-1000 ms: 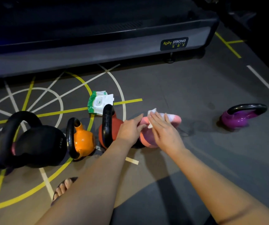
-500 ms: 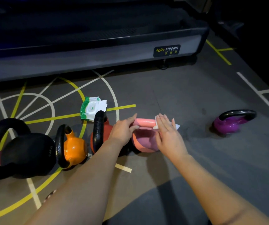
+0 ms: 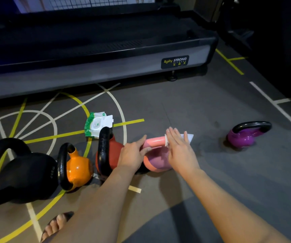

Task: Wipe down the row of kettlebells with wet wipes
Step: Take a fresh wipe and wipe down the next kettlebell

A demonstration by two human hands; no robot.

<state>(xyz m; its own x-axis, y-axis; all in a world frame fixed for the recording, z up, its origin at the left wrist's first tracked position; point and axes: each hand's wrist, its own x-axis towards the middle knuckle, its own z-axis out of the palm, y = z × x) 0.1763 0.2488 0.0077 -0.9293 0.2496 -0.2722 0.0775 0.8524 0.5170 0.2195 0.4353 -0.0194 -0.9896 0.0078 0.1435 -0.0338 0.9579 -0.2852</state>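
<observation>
A pink kettlebell (image 3: 156, 162) stands on the floor in a row with a red one (image 3: 114, 151), an orange one (image 3: 78, 168) and a big black one (image 3: 23, 174). My left hand (image 3: 134, 155) rests with straight fingers against the left end of the pink handle. My right hand (image 3: 180, 149) lies flat on a white wet wipe (image 3: 188, 136), pressing it onto the right end of that handle. A purple kettlebell (image 3: 243, 136) sits apart at the right.
A green-and-white wet wipe pack (image 3: 97, 124) lies on the floor behind the red kettlebell. A treadmill base (image 3: 106, 71) runs along the back. My sandalled foot (image 3: 57, 225) is at the bottom left. A dark pink kettlebell is partly hidden behind the black one.
My right hand has slid the wipe along the pink handle towards its right end. The left hand keeps its place at the handle's left end. The view has shifted a little.
</observation>
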